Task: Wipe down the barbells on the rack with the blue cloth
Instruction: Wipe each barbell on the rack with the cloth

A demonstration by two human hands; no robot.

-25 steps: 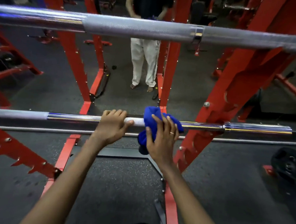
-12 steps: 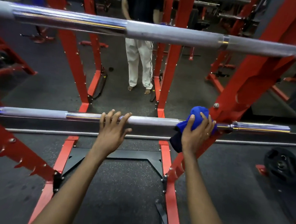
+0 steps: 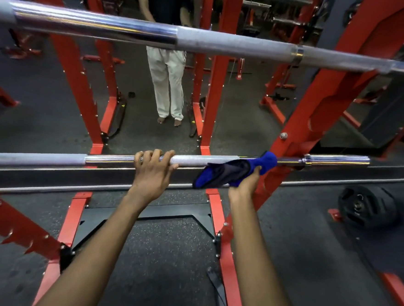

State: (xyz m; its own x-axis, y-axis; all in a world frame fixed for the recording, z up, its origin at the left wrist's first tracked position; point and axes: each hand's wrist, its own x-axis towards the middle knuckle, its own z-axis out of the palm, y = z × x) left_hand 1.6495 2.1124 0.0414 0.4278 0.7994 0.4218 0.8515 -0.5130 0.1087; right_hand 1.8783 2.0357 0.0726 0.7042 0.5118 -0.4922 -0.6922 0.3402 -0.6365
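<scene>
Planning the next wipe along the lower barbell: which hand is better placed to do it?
Right. The right hand holds the blue cloth against the lower barbell; the left hand only grips the bar, steadying it.

floor [image 3: 165,257]: dark speckled rubber | red frames [image 3: 77,77] | dim light

No readable text, label, brand or number anywhere; small yellow marks on rack feet illegible

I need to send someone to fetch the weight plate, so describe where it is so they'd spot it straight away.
Start at the red rack holding two barbells. Follow the lower barbell to its right end, then look down to the dark floor just beyond the rack's right upright. The black weight plate lies there, the only round black disc among the red frames.
</scene>
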